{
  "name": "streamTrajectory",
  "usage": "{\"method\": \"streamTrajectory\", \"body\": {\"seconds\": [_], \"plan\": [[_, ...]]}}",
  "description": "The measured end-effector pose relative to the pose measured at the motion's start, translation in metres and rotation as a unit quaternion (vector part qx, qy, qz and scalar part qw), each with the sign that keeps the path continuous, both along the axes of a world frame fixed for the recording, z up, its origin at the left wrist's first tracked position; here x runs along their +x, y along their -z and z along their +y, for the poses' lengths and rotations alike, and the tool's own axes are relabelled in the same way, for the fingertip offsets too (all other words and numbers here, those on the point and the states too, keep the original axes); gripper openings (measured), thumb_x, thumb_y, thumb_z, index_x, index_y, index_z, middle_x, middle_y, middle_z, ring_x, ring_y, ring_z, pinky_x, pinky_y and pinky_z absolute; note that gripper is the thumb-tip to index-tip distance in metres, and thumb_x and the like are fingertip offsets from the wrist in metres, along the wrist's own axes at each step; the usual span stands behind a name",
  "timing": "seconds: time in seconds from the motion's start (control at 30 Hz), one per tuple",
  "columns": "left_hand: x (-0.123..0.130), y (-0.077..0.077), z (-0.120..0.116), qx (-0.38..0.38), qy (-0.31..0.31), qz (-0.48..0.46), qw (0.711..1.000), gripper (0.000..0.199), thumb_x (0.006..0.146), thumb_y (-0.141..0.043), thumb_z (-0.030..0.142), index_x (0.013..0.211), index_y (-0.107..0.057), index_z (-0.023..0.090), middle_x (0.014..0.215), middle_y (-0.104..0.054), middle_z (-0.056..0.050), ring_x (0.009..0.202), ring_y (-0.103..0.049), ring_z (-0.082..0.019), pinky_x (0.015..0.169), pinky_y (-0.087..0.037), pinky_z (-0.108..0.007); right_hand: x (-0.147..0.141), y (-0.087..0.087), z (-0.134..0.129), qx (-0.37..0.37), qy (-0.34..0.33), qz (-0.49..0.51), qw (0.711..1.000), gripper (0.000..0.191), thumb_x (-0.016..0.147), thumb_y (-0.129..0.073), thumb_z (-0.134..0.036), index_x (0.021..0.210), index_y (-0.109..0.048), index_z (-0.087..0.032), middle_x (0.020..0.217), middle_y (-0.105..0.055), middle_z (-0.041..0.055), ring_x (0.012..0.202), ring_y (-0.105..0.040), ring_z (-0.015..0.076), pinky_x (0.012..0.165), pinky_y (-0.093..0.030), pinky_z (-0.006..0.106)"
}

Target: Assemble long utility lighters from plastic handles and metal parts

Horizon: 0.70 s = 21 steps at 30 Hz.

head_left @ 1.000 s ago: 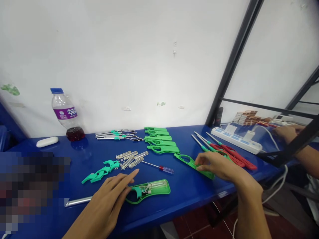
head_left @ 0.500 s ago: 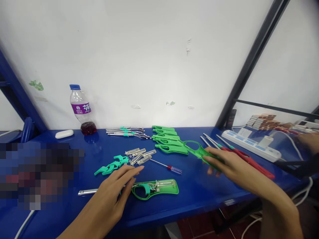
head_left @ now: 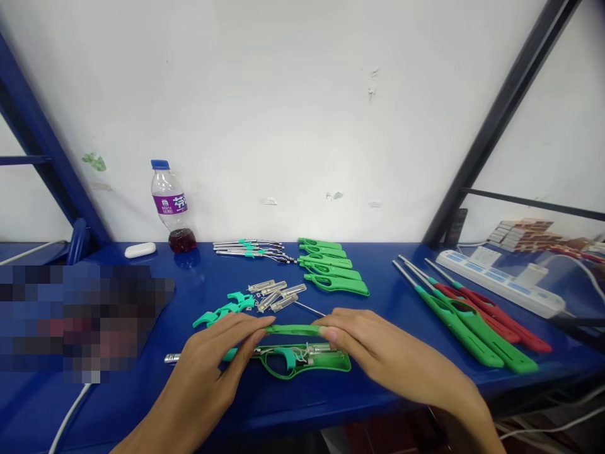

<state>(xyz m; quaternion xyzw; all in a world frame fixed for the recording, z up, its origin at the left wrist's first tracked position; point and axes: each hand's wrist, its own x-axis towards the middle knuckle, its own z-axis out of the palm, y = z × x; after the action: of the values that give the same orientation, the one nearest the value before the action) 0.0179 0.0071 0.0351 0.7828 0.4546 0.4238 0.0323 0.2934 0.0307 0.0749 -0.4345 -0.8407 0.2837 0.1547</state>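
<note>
My left hand (head_left: 208, 362) and my right hand (head_left: 390, 353) pinch opposite ends of a green lighter shell half (head_left: 293, 329), held edge-on. Just below it, on the table, a second green shell half (head_left: 338, 362) lies open side up, with a clear fuel tank, wires and a teal trigger (head_left: 289, 358) inside. Its metal tube (head_left: 172, 358) sticks out left, partly behind my left hand. Beyond my hands lie several teal triggers (head_left: 224, 310) and several clear fuel tanks (head_left: 283, 296). A screwdriver's shaft (head_left: 309, 308) shows; my right hand hides its handle.
Several green shell halves (head_left: 338, 285) and wired metal tubes (head_left: 248, 250) lie near the wall. At right are green and red long lighters (head_left: 491, 334) and a white power strip (head_left: 501, 284). A bottle (head_left: 171, 211) and a white case (head_left: 140, 250) stand at back left.
My right hand has brought the green shell half from the right to above the filled one. My left hand now grips its other end. The view has shifted slightly right.
</note>
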Motion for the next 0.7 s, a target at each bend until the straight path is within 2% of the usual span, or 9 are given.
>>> {"method": "streamTrajectory", "body": {"seconds": [0.2, 0.33, 0.47, 0.57, 0.7], "plan": [[-0.011, 0.002, 0.007, 0.071, 0.046, 0.031, 0.996, 0.021, 0.107, -0.059, 0.030, 0.117, -0.077, 0.028, 0.102, -0.083, 0.005, 0.090, -0.076, -0.013, 0.086, -0.058, -0.022, -0.001, -0.005, 0.002, 0.017, 0.008, -0.010, 1.000, 0.035, 0.103, -0.060, -0.057, 0.130, -0.067, -0.037, 0.130, -0.069, -0.0016, 0.126, -0.059, 0.0256, 0.104, -0.044, 0.036], [-0.018, 0.011, 0.009, -0.010, 0.060, 0.068, 0.996, 0.020, 0.105, -0.061, 0.030, 0.116, -0.077, 0.029, 0.100, -0.081, 0.004, 0.090, -0.074, -0.016, 0.083, -0.058, -0.025, -0.007, -0.002, 0.003, 0.036, 0.017, -0.033, 0.999, 0.027, 0.098, -0.071, -0.050, 0.117, -0.071, -0.032, 0.119, -0.070, -0.0009, 0.113, -0.063, 0.0250, 0.097, -0.045, 0.036], [-0.020, 0.018, 0.010, -0.100, 0.051, 0.101, 0.989, 0.021, 0.103, -0.061, 0.026, 0.114, -0.078, 0.029, 0.106, -0.080, 0.001, 0.100, -0.073, -0.021, 0.090, -0.058, -0.033, -0.015, 0.003, 0.004, 0.025, 0.004, -0.056, 0.998, 0.021, 0.094, -0.078, -0.043, 0.107, -0.071, -0.027, 0.111, -0.068, -0.0010, 0.106, -0.062, 0.0233, 0.090, -0.046, 0.034], [-0.020, 0.019, 0.011, -0.137, 0.051, 0.119, 0.982, 0.023, 0.103, -0.057, 0.024, 0.114, -0.078, 0.028, 0.110, -0.078, -0.001, 0.104, -0.072, -0.023, 0.094, -0.057, -0.037, -0.019, 0.006, 0.005, 0.023, 0.004, -0.067, 0.997, 0.021, 0.093, -0.080, -0.041, 0.104, -0.070, -0.026, 0.109, -0.066, -0.0015, 0.106, -0.061, 0.0232, 0.088, -0.046, 0.034], [-0.020, 0.019, 0.012, -0.161, 0.047, 0.135, 0.976, 0.028, 0.103, -0.052, 0.022, 0.113, -0.077, 0.029, 0.111, -0.077, -0.002, 0.104, -0.072, -0.023, 0.094, -0.056, -0.037, -0.020, 0.011, 0.005, 0.019, 0.004, -0.071, 0.997, 0.021, 0.093, -0.080, -0.040, 0.106, -0.070, -0.026, 0.109, -0.066, -0.0018, 0.105, -0.061, 0.0225, 0.089, -0.045, 0.033]]}}
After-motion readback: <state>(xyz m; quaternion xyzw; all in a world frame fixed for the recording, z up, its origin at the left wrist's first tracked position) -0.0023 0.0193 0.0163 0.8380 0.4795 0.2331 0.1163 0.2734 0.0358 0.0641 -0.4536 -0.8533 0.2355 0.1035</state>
